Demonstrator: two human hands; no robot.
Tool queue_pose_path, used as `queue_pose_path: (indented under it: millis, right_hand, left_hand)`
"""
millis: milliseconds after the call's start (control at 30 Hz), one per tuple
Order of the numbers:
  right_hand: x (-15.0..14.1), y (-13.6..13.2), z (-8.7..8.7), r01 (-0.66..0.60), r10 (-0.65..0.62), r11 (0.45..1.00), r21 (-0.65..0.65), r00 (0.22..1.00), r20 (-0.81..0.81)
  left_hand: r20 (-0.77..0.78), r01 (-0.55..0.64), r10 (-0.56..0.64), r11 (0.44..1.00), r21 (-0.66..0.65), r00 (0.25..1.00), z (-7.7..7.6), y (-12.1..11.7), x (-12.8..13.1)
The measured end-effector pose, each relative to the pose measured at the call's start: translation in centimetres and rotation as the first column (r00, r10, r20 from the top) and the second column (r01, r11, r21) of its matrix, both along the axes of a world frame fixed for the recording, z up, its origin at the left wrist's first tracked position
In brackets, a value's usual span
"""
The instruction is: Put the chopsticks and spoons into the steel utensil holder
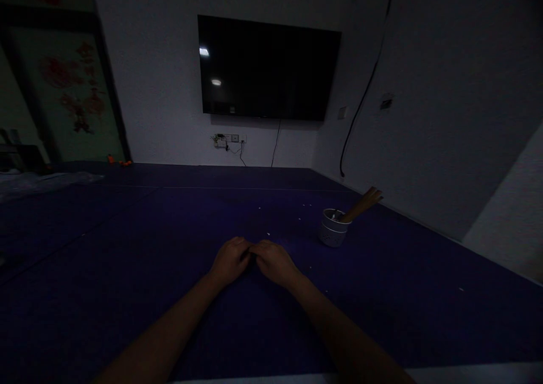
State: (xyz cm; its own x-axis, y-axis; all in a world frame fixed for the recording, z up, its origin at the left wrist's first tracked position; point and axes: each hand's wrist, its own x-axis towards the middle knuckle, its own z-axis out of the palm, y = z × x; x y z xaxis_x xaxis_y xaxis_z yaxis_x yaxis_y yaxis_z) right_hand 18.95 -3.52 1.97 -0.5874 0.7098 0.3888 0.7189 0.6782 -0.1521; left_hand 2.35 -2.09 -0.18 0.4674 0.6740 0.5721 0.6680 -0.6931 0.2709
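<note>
My left hand [230, 259] and my right hand [275, 262] rest side by side on a dark blue cloth surface [127, 271], knuckles up and fingertips touching each other in the middle. Both sets of fingers are curled under; the dim light hides whether anything is between them. To the right of my right hand, a short way off, stands a small white perforated cup [333, 228] with wooden sticks [362, 204] leaning out of it to the right.
A black wall-mounted television [267, 67] hangs ahead, with power sockets [229, 139] and cables below. Small white specks [303, 206] dot the cloth. Crumpled clear plastic [38, 181] lies at the far left. A white wall runs along the right side.
</note>
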Motion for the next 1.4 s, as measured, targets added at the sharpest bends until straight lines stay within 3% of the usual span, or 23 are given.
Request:
queue_pose_path:
  millis: [567, 733, 833, 967, 1100, 1167, 1267, 1400]
  right_hand:
    - [0.6, 0.0, 0.5, 0.014, -0.013, 1.000, 0.026, 0.999, -0.032]
    - [1.5, 1.2, -0.2, 0.186, -0.169, 0.980, 0.068, 0.963, -0.209]
    - [2.5, 1.8, -0.3, 0.423, -0.318, 0.898, 0.119, 0.814, -0.487]
    - [4.4, 1.7, 0.9, 0.729, -0.383, 0.672, 0.131, 0.493, -0.781]
    - [6.9, 1.5, 2.1, 0.893, -0.387, 0.440, 0.094, 0.283, -0.877]
    - [8.1, 1.9, 2.1, 0.935, -0.413, 0.351, 0.047, 0.200, -0.889]
    - [9.7, 2.9, 1.1, 0.945, -0.469, 0.324, -0.047, 0.118, -0.875]
    - [11.2, 4.4, -0.8, 0.918, -0.540, 0.355, -0.175, 0.049, -0.840]
  left_hand:
    - [0.024, 0.003, -0.003, 1.000, 0.010, 1.000, 0.0, 0.0, 0.0]
    - [0.049, -0.027, 0.025, 0.999, 0.040, 0.998, 0.0, 0.0, 0.1]
    - [0.048, -0.034, 0.032, 0.998, 0.051, 0.998, 0.0, -0.2, 0.1]
    - [0.054, -0.039, 0.036, 0.997, 0.059, 0.998, 0.0, -0.2, 0.1]
    - [0.057, -0.034, 0.030, 0.998, 0.059, 0.998, -0.1, -0.1, 0.2]
    - [0.068, -0.031, 0.027, 0.998, 0.059, 0.997, -0.2, 0.0, 0.1]
    - [0.069, -0.028, 0.024, 0.998, 0.056, 0.997, -0.3, 0.0, 0.1]
    - [0.053, -0.036, 0.034, 0.998, 0.052, 0.998, -0.3, 0.1, -0.1]
